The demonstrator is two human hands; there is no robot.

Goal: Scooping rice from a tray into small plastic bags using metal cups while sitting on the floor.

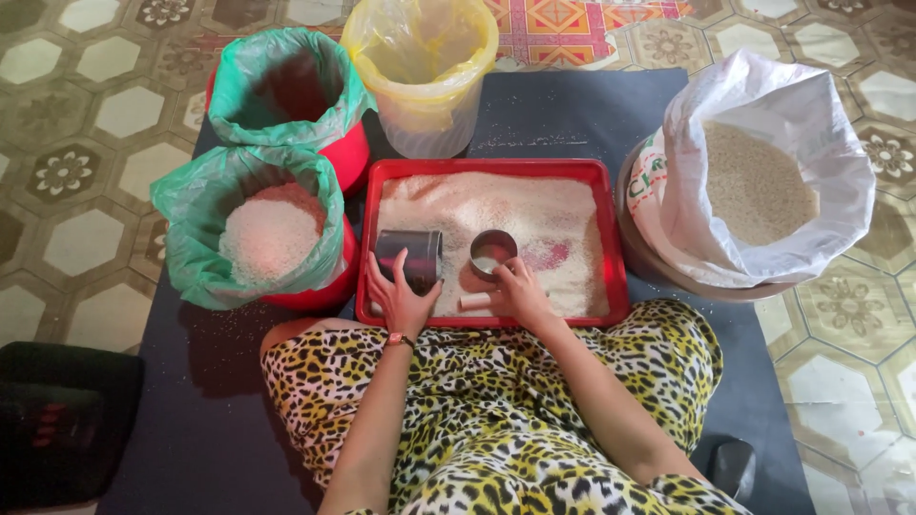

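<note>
At the near edge of the red tray (616, 250), the left hand (401, 298) wraps around a dark metal cup (408, 256) tipped on its side, while the right hand (520, 286) pinches the rim of a small steel ring (492, 252) standing in the rice (496, 205). Both look light, stiff and smooth, probably best gripped round the wall. The tray sits on a dark mat (563, 110) over patterned floor tiles (76, 172), with lined buckets (286, 91) and a white sack (773, 172) around it.

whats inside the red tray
The red tray holds a spread of white rice and a small metal cup by the right hand. The hands cover part of the near edge.
</note>
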